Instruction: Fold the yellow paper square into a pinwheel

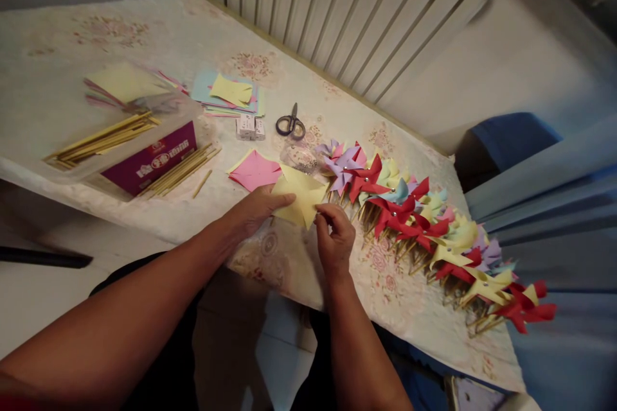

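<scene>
Pale-yellow slit paper square (303,194) over the front of the desk (193,45): our left fingers (285,200) grasp it, our right fingers (332,212) pinch its right edge. We judge a light grip best, curving corners without creasing. Left fingertips hide beneath; anything tiny in the right pinch is unreadable.

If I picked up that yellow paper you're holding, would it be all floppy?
Probably not all floppy: the yellow paper spreads out from the left hand without drooping much. It's likely very light, since it looks like a thin sheet. Its pointy corners might bend easily if you squeezed them, being so thin.
</scene>
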{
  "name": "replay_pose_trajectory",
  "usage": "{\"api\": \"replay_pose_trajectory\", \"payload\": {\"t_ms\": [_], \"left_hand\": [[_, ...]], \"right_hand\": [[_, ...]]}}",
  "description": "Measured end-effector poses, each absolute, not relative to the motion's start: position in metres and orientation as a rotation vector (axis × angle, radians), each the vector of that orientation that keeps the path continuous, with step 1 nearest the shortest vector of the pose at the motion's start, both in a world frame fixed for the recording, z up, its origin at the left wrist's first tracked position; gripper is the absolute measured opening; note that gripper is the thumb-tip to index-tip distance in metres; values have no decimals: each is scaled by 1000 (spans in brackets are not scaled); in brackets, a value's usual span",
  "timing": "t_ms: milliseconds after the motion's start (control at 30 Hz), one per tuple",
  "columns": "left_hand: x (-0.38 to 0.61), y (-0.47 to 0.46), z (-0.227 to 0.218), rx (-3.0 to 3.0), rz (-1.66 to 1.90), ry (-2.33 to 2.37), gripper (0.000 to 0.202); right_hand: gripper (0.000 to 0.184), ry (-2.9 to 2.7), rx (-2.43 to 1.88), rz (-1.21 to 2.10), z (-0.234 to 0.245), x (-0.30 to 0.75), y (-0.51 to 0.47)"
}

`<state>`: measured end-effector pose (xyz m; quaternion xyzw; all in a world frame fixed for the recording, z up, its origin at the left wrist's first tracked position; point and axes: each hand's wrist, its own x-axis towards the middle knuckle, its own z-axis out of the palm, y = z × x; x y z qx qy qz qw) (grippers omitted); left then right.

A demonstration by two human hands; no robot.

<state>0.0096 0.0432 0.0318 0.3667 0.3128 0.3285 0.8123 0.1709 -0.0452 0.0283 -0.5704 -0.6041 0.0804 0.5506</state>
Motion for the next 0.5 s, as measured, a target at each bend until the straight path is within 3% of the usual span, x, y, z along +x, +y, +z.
{"api": "replay_pose_trajectory", "payload": {"t_ms": [300,500], "left_hand": [[17,42,33,740,647,651,46],[20,42,36,758,668,694,42]], "right_hand": [[20,-1488,-1373,208,23,174,-41],[13,-1445,-1369,292,21,174,-41]]}}
